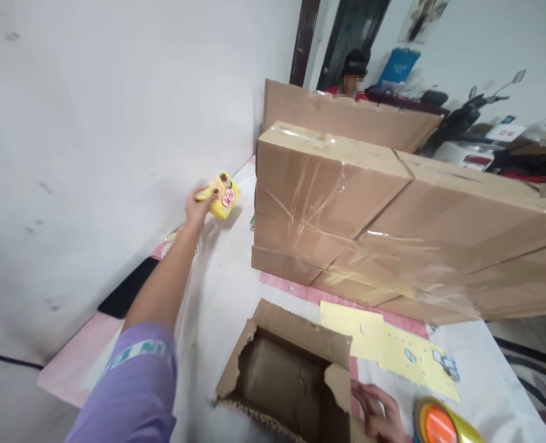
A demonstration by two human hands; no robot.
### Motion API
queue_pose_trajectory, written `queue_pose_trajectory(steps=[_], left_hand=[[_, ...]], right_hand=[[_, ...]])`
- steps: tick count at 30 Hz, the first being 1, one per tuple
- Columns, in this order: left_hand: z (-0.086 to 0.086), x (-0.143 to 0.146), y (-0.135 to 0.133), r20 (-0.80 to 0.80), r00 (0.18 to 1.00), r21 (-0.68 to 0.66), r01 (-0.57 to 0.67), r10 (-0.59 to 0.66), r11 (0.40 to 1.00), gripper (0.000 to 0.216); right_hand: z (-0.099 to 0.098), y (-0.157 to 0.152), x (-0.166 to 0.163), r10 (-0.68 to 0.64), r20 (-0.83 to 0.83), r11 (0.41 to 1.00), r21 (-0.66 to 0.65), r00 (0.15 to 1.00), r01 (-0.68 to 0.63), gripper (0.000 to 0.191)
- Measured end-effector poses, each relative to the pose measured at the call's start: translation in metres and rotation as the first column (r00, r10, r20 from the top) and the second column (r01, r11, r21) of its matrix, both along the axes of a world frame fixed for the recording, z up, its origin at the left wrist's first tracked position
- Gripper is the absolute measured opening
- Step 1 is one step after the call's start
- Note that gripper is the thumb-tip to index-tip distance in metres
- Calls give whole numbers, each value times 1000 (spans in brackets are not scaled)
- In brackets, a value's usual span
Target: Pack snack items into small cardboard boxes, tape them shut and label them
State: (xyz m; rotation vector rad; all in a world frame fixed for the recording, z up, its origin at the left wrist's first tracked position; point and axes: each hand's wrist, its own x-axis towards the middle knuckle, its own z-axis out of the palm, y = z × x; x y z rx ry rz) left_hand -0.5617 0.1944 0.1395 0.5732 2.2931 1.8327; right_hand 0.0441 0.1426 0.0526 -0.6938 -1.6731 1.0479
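Head view: nearest, a roll of yellow tape (463, 423) lies just right of the right hand (378, 411), whose fingers bend beside the right wall of an open cardboard box (296, 320) — whether they grip it, I cannot tell. That box, its rim torn, rests on the cloth-covered surface (208, 314). Yellow sheets (395, 347) lie just past its right corner. Farther off, near the white wall (116, 92), the left hand (198, 204) has its fingers closed around a yellow pack (224, 195), over the surface's far part. Right of it stand big taped cartons (319, 197); beyond — a person (356, 66) in a dark cap.
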Motion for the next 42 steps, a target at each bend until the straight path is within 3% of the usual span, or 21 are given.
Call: queue_pose_trajectory(steps=[4, 6, 8, 9, 11, 13, 16, 18, 20, 24, 26, 28, 30, 32, 34, 36, 39, 42], left_hand=[[23, 41, -90, 32, 968, 60, 246, -248, 967, 64], [41, 75, -129, -104, 890, 193, 456, -444, 869, 74], [62, 117, -157, -202, 859, 224, 508, -470, 832, 90], [72, 141, -167, -241, 855, 226, 509, -459, 830, 96], [90, 186, -179, -250, 784, 79, 601, -568, 795, 91], [102, 223, -183, -227, 623, -172, 731, -749, 660, 75], [108, 250, -178, -85, 350, -560, 757, -933, 335, 59], [104, 256, -172, 57, 257, -701, 699, -965, 144, 54], [93, 261, -167, 103, 211, -758, 649, -972, 61, 50], [68, 284, -163, -44, 139, -850, 515, -989, 110, 43], [63, 297, -162, -52, 108, -879, 466, -993, 97, 45], [64, 305, -162, -42, 76, -885, 460, -996, 72, 46], [69, 307, -163, -61, 68, -870, 486, -996, 86, 44], [72, 308, -162, -81, 103, -853, 507, -991, 122, 41], [71, 310, -160, -53, 131, -867, 487, -990, 111, 39], [67, 316, -156, -13, 110, -915, 400, -994, 56, 41], [60, 329, -149, 12, 21, -988, 156, -1000, -8, 38], [59, 340, -147, 35, -14, -999, 4, -999, -36, 30]], right_hand=[[18, -16, -7, 30, 101, 998, 47, 994, -35, 21], [24, -20, -11, 65, 105, 996, 51, 992, -70, 17], [26, -20, -12, 91, 80, 992, 79, 993, -97, 13], [26, -20, -12, 98, 80, 990, 90, 992, -105, 12], [26, -21, -10, 100, 91, 989, 103, 991, -109, 11], [27, -24, -8, 98, 113, 988, 105, 989, -110, 11], [27, -32, -8, 99, 100, 993, 59, 990, -105, 15], [26, -38, -10, 98, 37, 995, -13, 995, -97, 16], [24, -44, -12, 114, -25, 989, -88, 993, -116, 17], [23, -49, -15, 111, -12, 982, -156, 994, -111, 16], [25, -49, -14, 69, -10, 977, -200, 998, -69, 15], [28, -49, -12, 48, -46, 970, -235, 998, -58, 15], [31, -48, -9, 46, -77, 970, -236, 996, -63, 15], [35, -49, -8, 42, -83, 973, -224, 996, -59, 15], [37, -51, -7, 31, -83, 973, -224, 996, -49, 14], [37, -53, -8, 24, -85, 972, -230, 996, -43, 14], [37, -56, -8, 23, -85, 968, -245, 996, -43, 13], [37, -59, -7, 21, -100, 965, -257, 995, -47, 12]])
